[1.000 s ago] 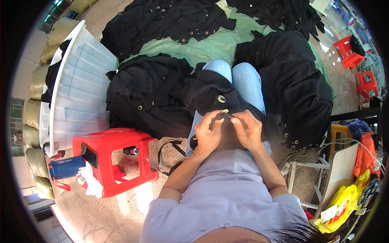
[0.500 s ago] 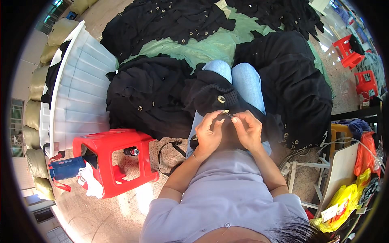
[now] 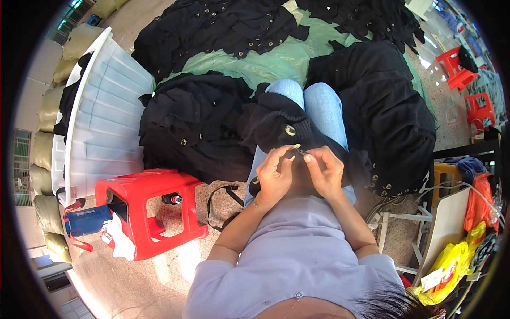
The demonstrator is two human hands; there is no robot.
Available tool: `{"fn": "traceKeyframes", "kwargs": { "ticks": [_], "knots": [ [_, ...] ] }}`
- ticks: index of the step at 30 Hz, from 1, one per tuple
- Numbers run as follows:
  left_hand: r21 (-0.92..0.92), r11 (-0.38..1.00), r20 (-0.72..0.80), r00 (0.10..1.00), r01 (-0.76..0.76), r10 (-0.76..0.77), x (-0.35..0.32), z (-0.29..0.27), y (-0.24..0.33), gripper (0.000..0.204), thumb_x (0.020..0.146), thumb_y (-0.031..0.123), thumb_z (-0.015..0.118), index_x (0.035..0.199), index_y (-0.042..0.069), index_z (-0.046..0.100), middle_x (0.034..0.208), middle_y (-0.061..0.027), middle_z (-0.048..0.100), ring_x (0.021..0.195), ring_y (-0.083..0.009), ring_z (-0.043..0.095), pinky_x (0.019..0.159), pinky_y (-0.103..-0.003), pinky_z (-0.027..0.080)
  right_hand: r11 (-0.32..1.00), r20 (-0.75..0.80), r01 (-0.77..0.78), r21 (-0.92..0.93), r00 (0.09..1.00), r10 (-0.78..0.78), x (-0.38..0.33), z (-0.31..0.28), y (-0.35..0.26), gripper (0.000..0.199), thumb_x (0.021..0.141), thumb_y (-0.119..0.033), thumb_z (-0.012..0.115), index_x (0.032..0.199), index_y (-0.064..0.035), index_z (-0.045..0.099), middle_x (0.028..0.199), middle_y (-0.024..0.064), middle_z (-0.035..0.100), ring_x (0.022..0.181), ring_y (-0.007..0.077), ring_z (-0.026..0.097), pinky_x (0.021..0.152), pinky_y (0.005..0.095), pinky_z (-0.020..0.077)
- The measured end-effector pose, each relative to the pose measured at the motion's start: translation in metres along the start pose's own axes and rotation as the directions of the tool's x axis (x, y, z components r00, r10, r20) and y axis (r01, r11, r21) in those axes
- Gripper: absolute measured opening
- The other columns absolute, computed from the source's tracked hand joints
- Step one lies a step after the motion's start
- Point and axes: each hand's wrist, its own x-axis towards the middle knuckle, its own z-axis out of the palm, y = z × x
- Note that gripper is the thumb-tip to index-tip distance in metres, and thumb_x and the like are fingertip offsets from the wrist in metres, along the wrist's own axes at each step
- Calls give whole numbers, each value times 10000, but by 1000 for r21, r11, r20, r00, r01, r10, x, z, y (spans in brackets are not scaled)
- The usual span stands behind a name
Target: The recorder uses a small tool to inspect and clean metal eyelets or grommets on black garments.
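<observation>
A black garment (image 3: 276, 125) is being held across the lap, over the blue jeans (image 3: 319, 103); a round metal button (image 3: 290, 130) on it is sitting just beyond the fingertips. The left hand (image 3: 273, 175) is being kept curled, thumb and forefinger pressed together on the fabric edge right at the meeting point of both hands. The right hand (image 3: 324, 170) is being kept pinched on something small and thin at that same spot; what it is cannot be told, too small. Fingertips of the two hands are nearly touching. Left of the fingers, a heap of black garments (image 3: 191, 127) is lying on the floor, just beside the knee. Right of the fingers, another black pile (image 3: 382, 106) is being draped close to the other leg. Beyond the fingers, more black pieces (image 3: 223, 24) are spread on a green sheet (image 3: 265, 64). Far left of the fingers, a white plastic tub (image 3: 106, 111) is lying tilted; nearer, below-left, a red plastic stool (image 3: 149, 210) is standing with a blue pouch (image 3: 87, 220) beside it. Red stools (image 3: 457, 69) are standing far right.
</observation>
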Motion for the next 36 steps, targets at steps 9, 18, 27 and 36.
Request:
{"fn": "traceKeyframes", "kwargs": {
  "ticks": [9,18,27,36],
  "knots": [
    [-40,998,14,998,56,-55,-3,0,-4,214,824,-72,642,1026,-3,660,949,-133,700,856,-247,699,759,-301,538,998,-36,52,-25,998,-53,1,-1,2,105,842,-59,730,874,9,657,741,89,622,610,153,617,565,252,483],
    [-21,999,22,999,47,-47,-2,0,-3,171,861,-47,637,1023,-4,667,925,-107,700,835,-189,677,755,-279,527,929,-35,289,-231,952,-305,4,-1,7,165,775,-81,777,868,-7,664,744,88,633,599,204,633,543,289,503],
    [-27,998,48,998,52,-51,-1,0,-1,155,879,-37,635,1028,-13,669,914,-91,700,829,-141,662,759,-263,519,943,-37,270,-197,959,-282,3,0,8,168,768,-78,779,869,-12,663,738,92,632,617,213,639,547,290,503],
    [-17,999,43,998,44,-43,-1,0,1,154,877,-28,642,1027,-12,670,919,-95,706,829,-153,669,763,-268,523,920,-30,319,-229,942,-334,1,0,9,147,792,-71,765,876,-8,662,739,92,631,617,191,629,556,280,493]
  ]
}}
